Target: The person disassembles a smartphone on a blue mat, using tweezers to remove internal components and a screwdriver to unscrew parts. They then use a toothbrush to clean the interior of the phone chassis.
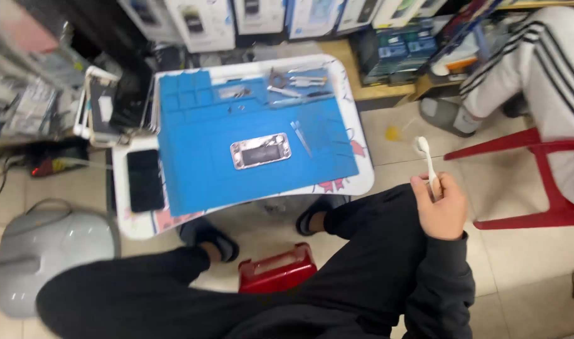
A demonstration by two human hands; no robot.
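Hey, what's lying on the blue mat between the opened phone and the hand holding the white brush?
In the head view, a pair of tweezers lies on the blue mat between the opened phone and the right hand holding the white brush.

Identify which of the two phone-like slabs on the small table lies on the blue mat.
The silver-framed opened phone body lies mid-mat. The black glossy screen panel lies off it, on the white tabletop at the mat's left edge.

right hand (pixel 443 210) | grip closed on white brush (pixel 427 160) (bristles up) | right of blue mat (pixel 199 169)
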